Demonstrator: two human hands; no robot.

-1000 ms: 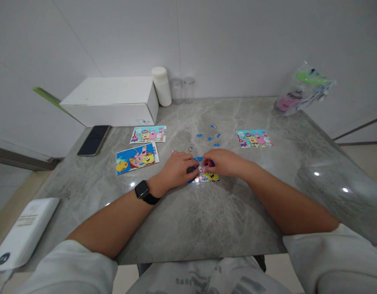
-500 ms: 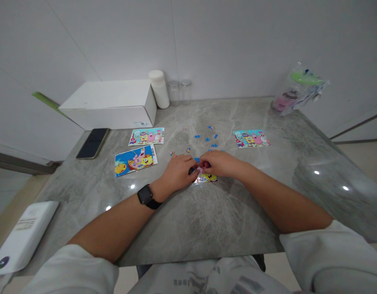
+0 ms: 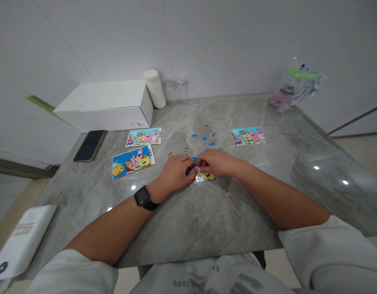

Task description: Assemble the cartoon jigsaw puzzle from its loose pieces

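Observation:
A partly assembled jigsaw puzzle (image 3: 206, 177) with a yellow cartoon face lies flat near the middle of the table. My left hand (image 3: 177, 170) rests at its left side, fingers curled, thumb and fingertips closed on the puzzle's edge. From the right, my right hand (image 3: 217, 161) pinches at a small pinkish puzzle piece (image 3: 198, 168) at the puzzle's upper left; the fingers partly hide it. Just beyond the hands lie several loose blue puzzle pieces (image 3: 205, 138). Another loose piece (image 3: 185, 149), yellow and dark, lies behind my left hand.
Picture cards (image 3: 143, 136) and a blue picture card (image 3: 133, 161) lie left, another card (image 3: 249, 136) right. Farther left are a phone (image 3: 89, 145), white box (image 3: 103, 102) and white device (image 3: 25, 241). A white bottle (image 3: 155, 90), two glasses (image 3: 182, 92) and a bagged cup (image 3: 294, 87) stand behind.
Both hands stay at the puzzle, with only slight finger movement. The whole view has shifted slightly, so things appear a little farther left.

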